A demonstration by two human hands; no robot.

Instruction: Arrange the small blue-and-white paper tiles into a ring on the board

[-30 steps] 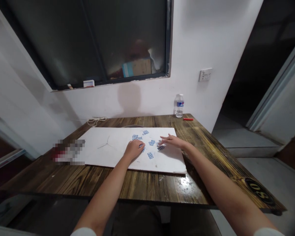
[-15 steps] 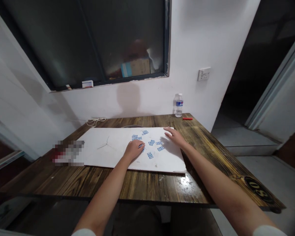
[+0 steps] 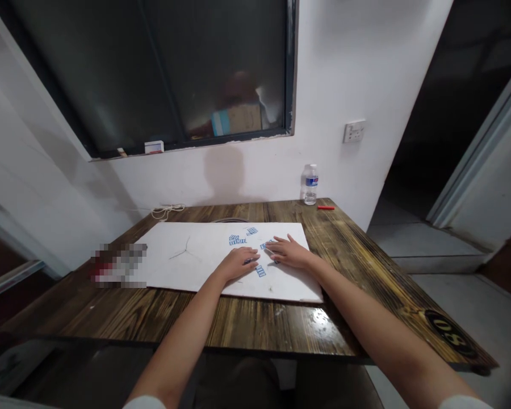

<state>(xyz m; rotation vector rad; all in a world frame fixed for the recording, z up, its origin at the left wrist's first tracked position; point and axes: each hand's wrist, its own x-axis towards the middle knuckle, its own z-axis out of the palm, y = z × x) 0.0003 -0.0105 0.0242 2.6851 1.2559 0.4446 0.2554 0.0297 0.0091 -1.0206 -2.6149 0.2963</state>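
Note:
Small flat blue pieces with bar-like slots lie scattered on a white board (image 3: 208, 236). My left hand (image 3: 237, 263) rests low over the board, palm down, fingers stretched out and partly covering a piece. Just past its fingertips is a single blue piece (image 3: 260, 271). My right hand (image 3: 290, 253) lies flat with fingers spread, covering several pieces; another blue piece (image 3: 264, 245) shows at its fingertips. Beyond my left hand sit a blue cluster (image 3: 237, 241) and a separate blue piece (image 3: 252, 231). What is under the palms is hidden.
The board lies on a dark wooden table (image 3: 276, 329). At the back right stand a water bottle (image 3: 310, 184) and a red pen-like object (image 3: 326, 208). A white cable (image 3: 167, 211) is coiled at the back left. A blurred-out item (image 3: 119, 265) covers the board's left end.
My right hand has come from the board's far right edge leftward and down onto the pieces. My left hand has flattened, its fingers reaching slightly right.

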